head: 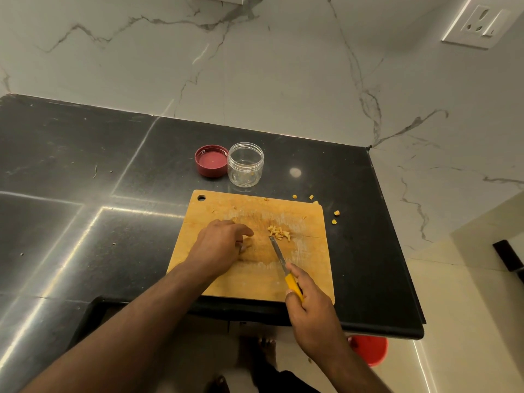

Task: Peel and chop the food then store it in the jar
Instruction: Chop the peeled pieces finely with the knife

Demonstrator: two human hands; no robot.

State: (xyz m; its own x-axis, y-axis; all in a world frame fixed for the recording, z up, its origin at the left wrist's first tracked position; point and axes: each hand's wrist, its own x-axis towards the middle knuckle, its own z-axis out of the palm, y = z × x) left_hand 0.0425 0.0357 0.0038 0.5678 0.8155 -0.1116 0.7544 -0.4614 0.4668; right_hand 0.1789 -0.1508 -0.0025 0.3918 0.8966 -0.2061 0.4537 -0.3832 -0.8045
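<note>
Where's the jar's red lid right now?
The red lid lies upturned on the black counter, touching the clear jar's left side, beyond the cutting board.

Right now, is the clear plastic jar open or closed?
Open. The clear plastic jar stands upright with no lid; the red screw lid lies upside down beside it.

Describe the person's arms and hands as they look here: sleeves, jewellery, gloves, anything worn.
Both forearms are bare as far as the frame shows; no sleeve is in view. The left hand and right hand wear no gloves. No ring, watch or bracelet can be seen on either, and no markings stand out in this dim light.
</note>
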